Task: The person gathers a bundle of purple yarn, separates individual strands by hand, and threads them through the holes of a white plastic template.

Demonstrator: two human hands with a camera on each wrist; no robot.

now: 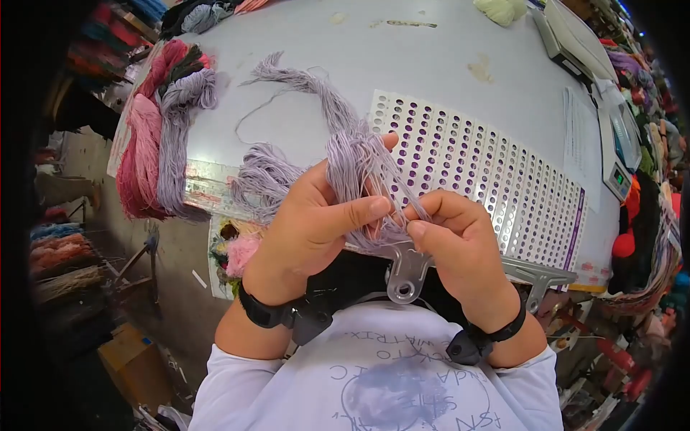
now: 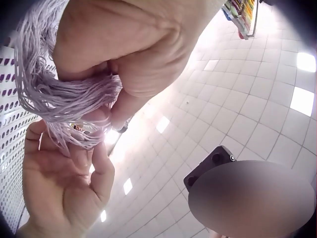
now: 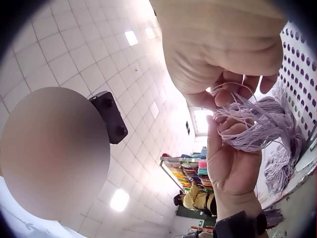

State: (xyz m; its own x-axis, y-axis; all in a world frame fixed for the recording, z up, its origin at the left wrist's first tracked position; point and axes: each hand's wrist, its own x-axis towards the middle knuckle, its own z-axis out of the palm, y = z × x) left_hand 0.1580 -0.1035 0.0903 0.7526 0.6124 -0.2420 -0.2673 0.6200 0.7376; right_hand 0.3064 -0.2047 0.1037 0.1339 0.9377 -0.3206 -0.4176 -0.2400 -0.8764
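Our white short-sleeved T-shirt with dark lettering (image 1: 410, 381) lies nearest. Beyond it, our left hand (image 1: 310, 212) grasps a pale lilac skein of thin yarn (image 1: 348, 161), thumb across the front and fingers behind, probably to hold the bundle together. Our right hand (image 1: 460, 237) pinches a few fine loose lilac strands (image 1: 402, 183) at the skein's side, apparently to part them from the rest. We hold all this over the near edge of the pale grey flat desk (image 1: 445, 54); what looks like the skein's tail lies toward the far left corner. A white board with rows of round holes (image 1: 496, 179) runs toward the near right corner. Pink-red yarn hanks (image 1: 144, 154) lie along the left edge, presumably to leave us working room.
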